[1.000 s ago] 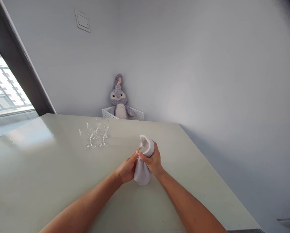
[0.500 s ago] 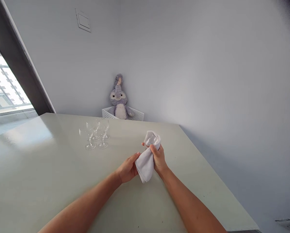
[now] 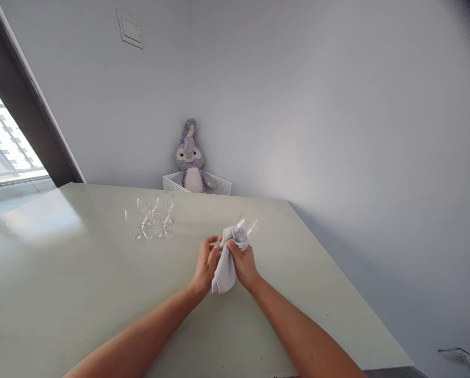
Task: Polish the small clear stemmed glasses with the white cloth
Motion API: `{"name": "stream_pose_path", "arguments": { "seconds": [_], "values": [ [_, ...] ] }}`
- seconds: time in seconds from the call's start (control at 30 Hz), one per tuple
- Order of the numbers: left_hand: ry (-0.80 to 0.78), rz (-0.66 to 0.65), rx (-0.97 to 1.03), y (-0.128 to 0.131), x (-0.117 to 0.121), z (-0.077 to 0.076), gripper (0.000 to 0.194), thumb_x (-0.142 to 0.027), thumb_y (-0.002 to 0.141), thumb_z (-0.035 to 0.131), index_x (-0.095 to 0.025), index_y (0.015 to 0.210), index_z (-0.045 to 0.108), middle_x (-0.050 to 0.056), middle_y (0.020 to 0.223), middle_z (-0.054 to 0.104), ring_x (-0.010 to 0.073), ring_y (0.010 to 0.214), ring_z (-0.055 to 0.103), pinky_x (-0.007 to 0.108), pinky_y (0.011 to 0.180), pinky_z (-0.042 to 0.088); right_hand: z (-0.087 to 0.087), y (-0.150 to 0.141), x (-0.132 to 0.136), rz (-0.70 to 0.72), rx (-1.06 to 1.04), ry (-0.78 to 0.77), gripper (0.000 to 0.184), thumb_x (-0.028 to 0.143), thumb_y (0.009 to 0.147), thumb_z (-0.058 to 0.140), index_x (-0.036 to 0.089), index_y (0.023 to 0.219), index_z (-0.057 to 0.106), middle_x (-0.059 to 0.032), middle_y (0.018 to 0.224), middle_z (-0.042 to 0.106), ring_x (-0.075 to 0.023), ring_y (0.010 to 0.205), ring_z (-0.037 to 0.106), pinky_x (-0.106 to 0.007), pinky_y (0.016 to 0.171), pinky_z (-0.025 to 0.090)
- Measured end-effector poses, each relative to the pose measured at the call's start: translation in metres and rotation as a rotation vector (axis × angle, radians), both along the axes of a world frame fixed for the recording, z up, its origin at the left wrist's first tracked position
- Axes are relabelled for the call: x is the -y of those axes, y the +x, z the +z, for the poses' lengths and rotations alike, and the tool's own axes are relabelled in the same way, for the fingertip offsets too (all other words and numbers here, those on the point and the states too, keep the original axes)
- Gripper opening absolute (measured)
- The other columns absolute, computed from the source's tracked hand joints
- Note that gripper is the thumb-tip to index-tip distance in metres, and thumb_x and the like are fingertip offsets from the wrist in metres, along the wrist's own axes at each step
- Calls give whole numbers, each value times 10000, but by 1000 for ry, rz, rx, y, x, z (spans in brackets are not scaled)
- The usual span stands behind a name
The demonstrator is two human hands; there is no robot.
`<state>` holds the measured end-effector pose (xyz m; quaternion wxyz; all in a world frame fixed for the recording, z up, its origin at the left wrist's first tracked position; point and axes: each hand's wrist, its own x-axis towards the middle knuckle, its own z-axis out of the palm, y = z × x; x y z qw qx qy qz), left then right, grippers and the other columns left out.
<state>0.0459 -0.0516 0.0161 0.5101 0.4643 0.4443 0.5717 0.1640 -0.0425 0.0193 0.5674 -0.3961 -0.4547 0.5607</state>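
Note:
My right hand (image 3: 246,266) is closed around a white cloth (image 3: 225,270) and a clear stemmed glass (image 3: 246,231) wrapped in it. The glass is tilted, its bowl showing above the cloth with the rim toward the upper right; its stem and foot are hidden. Just left of the cloth is my left hand (image 3: 206,266), its thumb and fingers apart and slightly blurred, the fingertips close to the cloth's edge. Whether they touch it I cannot make out. Several clear stemmed glasses (image 3: 143,236) stand upright in a group on the table, further left.
The pale, glossy table (image 3: 101,283) ends along a slanting right edge beside the wall. Behind its far edge, a plush toy (image 3: 193,168) sits in a white perforated basket (image 3: 221,186). A dark-framed window is at the left.
The cloth has come down from around the bowl, so more of the glass shows, tilted rightward. My left hand has turned upward with its fingers parted. Both hands have shifted slightly left.

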Motion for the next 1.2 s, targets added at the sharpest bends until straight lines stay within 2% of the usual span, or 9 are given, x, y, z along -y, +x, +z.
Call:
{"name": "stream_pose_path", "arguments": {
  "seconds": [0.13,0.23,0.33,0.4,0.5,0.63,0.73,1.0,1.2],
  "values": [
    [94,-64,-2,-23,-14,9,446,-494,809,438,-242,1177,432,76,1182,527,217,1097,476,368,937,339,6,7,2,413,-39,-74,438,541,717,583,107,764,599,-45,600,594,-163,567,562,-266,512,434],
    [81,-454,156,-36,-18,16,693,-627,719,474,-245,1283,345,121,1244,496,273,1110,472,432,935,338,9,6,11,785,-132,-132,457,582,681,595,129,715,551,-8,500,536,-191,564,584,-317,570,454],
    [45,-741,212,-40,-16,21,793,-665,602,571,-217,1240,429,149,1208,523,325,1085,485,462,894,369,11,3,18,956,-122,-159,460,584,669,603,140,763,534,16,479,509,-183,528,569,-345,596,452],
    [70,-703,157,-39,-14,22,669,-628,588,614,-173,1077,571,153,1192,532,334,1146,430,429,917,362,11,2,17,887,15,-151,444,540,668,626,145,850,532,11,541,536,-171,536,559,-320,566,439],
    [102,-489,84,-34,-13,23,520,-525,615,660,-150,970,598,154,1173,546,310,1168,414,387,943,341,9,3,8,539,478,-31,328,462,747,568,157,863,537,-15,663,577,-152,575,542,-271,542,396],
    [27,-235,143,-23,-12,18,521,-409,651,680,-191,1072,465,130,1108,597,255,1043,534,409,923,349,6,10,-6,-17,1288,347,202,344,811,493,158,792,571,-53,694,607,-182,670,539,-302,649,370],
    [-16,-92,180,-15,-11,13,462,-402,653,679,-186,1002,466,126,1075,615,235,1049,540,412,949,327,4,15,-12,-230,1598,615,107,208,770,528,153,840,587,-79,717,629,-213,772,537,-351,785,331],
    [-12,30,322,-17,-14,11,415,-365,672,671,-181,965,443,121,1093,598,191,969,584,406,913,393,-4,21,-15,-321,1654,854,403,133,801,455,168,1201,484,-113,1021,604,-250,964,477,-427,937,246],
    [34,57,286,-17,-9,16,413,-352,682,667,-205,975,415,111,1145,565,207,1055,540,421,937,381,-10,22,-17,-351,1579,800,452,120,806,410,162,1255,437,-111,1237,487,-239,975,499,-378,851,368]
  ]
}}
